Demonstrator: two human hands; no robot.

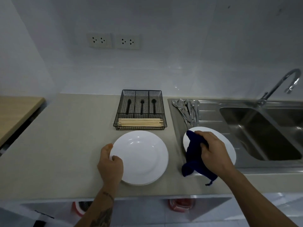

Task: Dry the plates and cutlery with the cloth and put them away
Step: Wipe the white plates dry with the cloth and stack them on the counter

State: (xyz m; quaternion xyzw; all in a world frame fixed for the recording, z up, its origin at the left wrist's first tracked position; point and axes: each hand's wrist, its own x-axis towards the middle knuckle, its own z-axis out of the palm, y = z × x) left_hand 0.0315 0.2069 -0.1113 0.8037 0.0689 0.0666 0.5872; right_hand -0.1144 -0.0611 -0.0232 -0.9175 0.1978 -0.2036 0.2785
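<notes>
A stack of white plates (142, 154) rests on the beige counter in front of me. My left hand (110, 163) grips the top plate's left rim, thumb on top. To the right, another white plate (224, 145) lies on the steel draining board. My right hand (214, 149) presses a dark blue cloth (193, 154) onto it; the cloth's tail hangs over the counter edge. Several metal spoons and forks (188, 110) lie in a heap on the draining board behind that plate.
A black wire cutlery tray (140, 110) stands behind the stack, holding black plastic cutlery and wooden chopsticks. The sink basin (262, 133) and tap (282, 82) are at the right. A wooden surface (16, 110) sits at the left. Wall sockets (114, 40) are above.
</notes>
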